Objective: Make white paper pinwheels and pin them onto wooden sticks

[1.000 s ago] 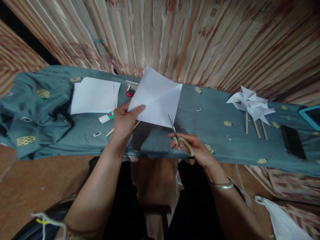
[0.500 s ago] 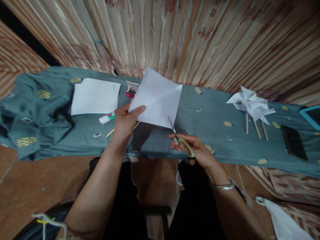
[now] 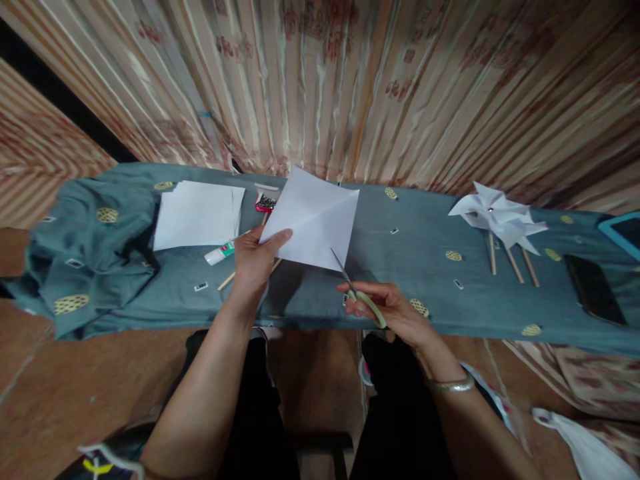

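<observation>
My left hand pinches the left corner of a square white paper sheet, thumb on top. A crease runs diagonally across the sheet, which is held above the cloth. In my right hand is a pair of scissors with pale green handles, my fingers through the loops. The blades point up and left at the sheet's lower right edge and overlap it in view. Whether they grip the paper I cannot tell.
A green patterned cloth covers the long table. Left lie a stack of white paper, a glue stick, wooden sticks and a red box of small metal pins. Right are paper pinwheels, a phone and a blue-edged object.
The whole scene sits lower in view as the head tilts. The scissors' blades look closer together than before. Both hands keep hold of the paper and the scissors.
</observation>
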Tool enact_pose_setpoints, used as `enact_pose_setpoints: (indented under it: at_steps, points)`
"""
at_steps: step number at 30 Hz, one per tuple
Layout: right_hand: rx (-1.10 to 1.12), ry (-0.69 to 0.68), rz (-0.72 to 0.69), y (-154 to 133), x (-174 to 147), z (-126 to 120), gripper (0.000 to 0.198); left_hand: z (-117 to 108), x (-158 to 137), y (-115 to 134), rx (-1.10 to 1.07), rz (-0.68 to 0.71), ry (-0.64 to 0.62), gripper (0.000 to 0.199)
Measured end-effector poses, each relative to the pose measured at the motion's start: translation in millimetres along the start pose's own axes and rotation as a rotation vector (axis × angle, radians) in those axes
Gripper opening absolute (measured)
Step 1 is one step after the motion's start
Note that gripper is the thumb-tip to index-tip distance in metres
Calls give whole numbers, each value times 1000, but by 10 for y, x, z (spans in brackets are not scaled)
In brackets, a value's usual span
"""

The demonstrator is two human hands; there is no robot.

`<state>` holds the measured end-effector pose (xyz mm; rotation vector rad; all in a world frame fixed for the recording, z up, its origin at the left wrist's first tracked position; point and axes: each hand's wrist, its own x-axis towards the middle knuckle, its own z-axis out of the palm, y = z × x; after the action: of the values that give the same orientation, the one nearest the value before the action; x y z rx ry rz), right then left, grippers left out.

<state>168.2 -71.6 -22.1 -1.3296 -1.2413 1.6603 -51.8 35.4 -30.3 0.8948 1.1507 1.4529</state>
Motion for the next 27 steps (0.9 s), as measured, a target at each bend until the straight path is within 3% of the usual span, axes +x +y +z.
enact_pose_setpoints:
  at_steps: [7,27]
  points:
    - [39,-15,-36,26,5,-11,48,-1,2,2,31,-9,4,22]
    - [107,30,36,54,27,-2,47,26,-16,20,-4,-26,8,24]
